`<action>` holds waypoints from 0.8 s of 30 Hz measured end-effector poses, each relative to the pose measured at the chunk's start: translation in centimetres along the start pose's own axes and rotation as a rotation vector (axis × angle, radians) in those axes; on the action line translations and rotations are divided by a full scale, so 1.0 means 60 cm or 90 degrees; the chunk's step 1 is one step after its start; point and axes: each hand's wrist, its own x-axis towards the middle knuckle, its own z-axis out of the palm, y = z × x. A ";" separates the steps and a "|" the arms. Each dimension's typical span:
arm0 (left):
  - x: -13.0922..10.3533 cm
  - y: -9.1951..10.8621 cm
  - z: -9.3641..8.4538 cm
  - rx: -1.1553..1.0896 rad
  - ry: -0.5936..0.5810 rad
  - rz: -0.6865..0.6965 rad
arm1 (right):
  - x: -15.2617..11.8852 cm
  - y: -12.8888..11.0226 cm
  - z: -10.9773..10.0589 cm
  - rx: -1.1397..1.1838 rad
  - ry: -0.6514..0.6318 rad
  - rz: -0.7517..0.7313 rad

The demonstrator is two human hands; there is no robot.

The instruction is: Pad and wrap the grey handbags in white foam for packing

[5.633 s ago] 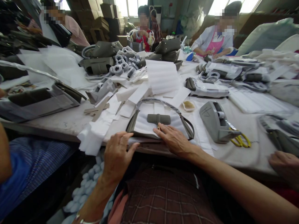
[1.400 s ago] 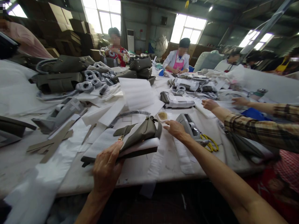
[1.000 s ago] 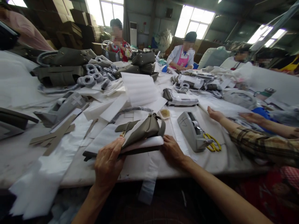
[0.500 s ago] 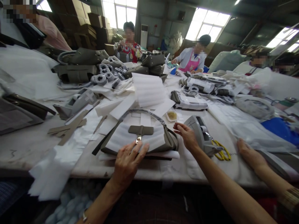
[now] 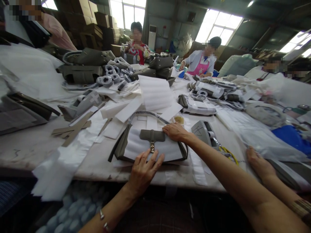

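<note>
A dark olive handbag (image 5: 130, 147) lies on the table in front of me, with white foam sheet over its front and a wrapped top handle (image 5: 145, 113). Its strap tab (image 5: 152, 135) ends in a metal clasp (image 5: 152, 147). My left hand (image 5: 147, 168) rests on the bag's lower front edge, fingers spread just below the clasp. At the upper right of the bag, my right hand (image 5: 177, 132) curls its fingers over the edge beside the tab and the handle's base; its thumb is hidden.
Right of the bag stand a grey tape dispenser (image 5: 204, 132) and yellow-handled scissors (image 5: 229, 153). Another person's hand (image 5: 259, 163) lies farther right. Foam sheets (image 5: 155, 92), cardboard strips (image 5: 75, 129) and piled bags (image 5: 82, 74) cover the table's back and left. Co-workers are beyond.
My right hand has moved left from beside the tape dispenser onto the bag's upper right edge. The bag and my left hand sit slightly farther right in view.
</note>
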 end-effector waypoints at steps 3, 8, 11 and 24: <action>-0.006 0.003 0.006 -0.003 0.014 -0.014 | 0.006 0.008 0.004 0.015 -0.033 0.052; -0.010 0.005 0.011 -0.017 0.025 -0.014 | 0.003 0.017 0.002 0.034 -0.092 0.193; -0.009 0.004 0.009 -0.028 0.031 -0.010 | 0.013 0.020 0.007 0.065 -0.117 0.254; -0.010 0.005 0.013 -0.024 0.050 -0.020 | 0.042 0.059 0.052 0.458 0.065 0.321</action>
